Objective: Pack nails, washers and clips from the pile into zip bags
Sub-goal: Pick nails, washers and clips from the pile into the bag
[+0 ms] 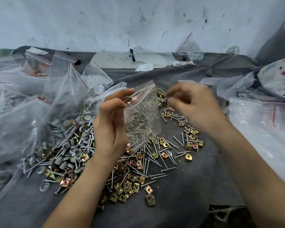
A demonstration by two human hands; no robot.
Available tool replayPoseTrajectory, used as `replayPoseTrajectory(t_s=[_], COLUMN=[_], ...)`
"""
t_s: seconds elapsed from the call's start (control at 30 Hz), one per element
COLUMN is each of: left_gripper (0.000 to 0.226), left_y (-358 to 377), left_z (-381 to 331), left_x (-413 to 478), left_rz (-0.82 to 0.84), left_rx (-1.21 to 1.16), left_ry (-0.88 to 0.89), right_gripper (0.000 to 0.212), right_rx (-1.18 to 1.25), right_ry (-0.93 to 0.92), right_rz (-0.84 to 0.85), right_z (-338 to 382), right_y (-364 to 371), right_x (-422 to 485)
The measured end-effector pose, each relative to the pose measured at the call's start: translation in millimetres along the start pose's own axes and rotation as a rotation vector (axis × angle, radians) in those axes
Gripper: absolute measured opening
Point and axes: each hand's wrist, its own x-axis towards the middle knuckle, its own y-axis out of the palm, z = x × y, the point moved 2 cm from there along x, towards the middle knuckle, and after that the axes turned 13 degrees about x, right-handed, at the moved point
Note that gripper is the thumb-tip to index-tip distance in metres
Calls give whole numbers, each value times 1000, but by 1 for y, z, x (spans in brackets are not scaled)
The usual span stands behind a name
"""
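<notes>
You are working bare-armed, both forearms running uncovered from the bottom edge of the view. Your left hand (110,127) and right hand (192,104) are going bare as well, the right one showing blurred.

bags (39,99) crowd left, bags (260,122) right, bare cloth (187,191) near right

Right hand (192,102) blurred; it perhaps pinches something small.

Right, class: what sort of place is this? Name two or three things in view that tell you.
Probably an informal hardware-packing bench. A mixed pile of nails, washers and clips lies on grey cloth, zip bags heap up at both sides, and the left hand holds a bag of nails.
</notes>
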Motion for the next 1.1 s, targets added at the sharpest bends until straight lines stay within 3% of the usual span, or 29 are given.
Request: replayPoseTrajectory(t_s=[0.07, 0.13, 0.3, 0.47, 0.57, 0.67, 0.73, 0.87, 0.93, 1.1], left_gripper=[17, 13, 11, 12, 11, 11, 13, 13, 14, 19], left_y=[0, -1, -1, -1, -1, 0, 0, 2, 4, 6], left_z=[-1, -1, -4, -3, -3, -5, -5, -3, -3, 1], left_x=[0, -1, 1, 0, 0, 0, 0, -1, -2, -6], left_rz=[-12, -15, -13, -12, -9, 9, 22, 39, 43, 5], left_rx=[-4, -10, -72, -96, -89, -73, -45, -13, -17, -5], left_ry=[-27, -43, -72, -93, -97, -100, -87, -4, 24, 47], right_gripper=[10, 12, 22, 16, 15, 12, 13, 20, 17, 5], right_rx=[-269, -367, -358, -348, -304, -150, 79, 495, 490, 240], right_ry=[252, 395, 440, 443, 433, 345, 236, -162, -289, -298], right_rz=[247, 401, 364, 414, 345, 182, 31, -103, -54, 64], right_z=[-32, -55, -67, -68, -67, -54, -31, 34, 56, 58], right_y=[10, 21, 33, 35, 33, 27, 20, 7, 11, 27], right_x=[-6, -17, -24, -22, -23, -20, -17, -14, -10, -2])
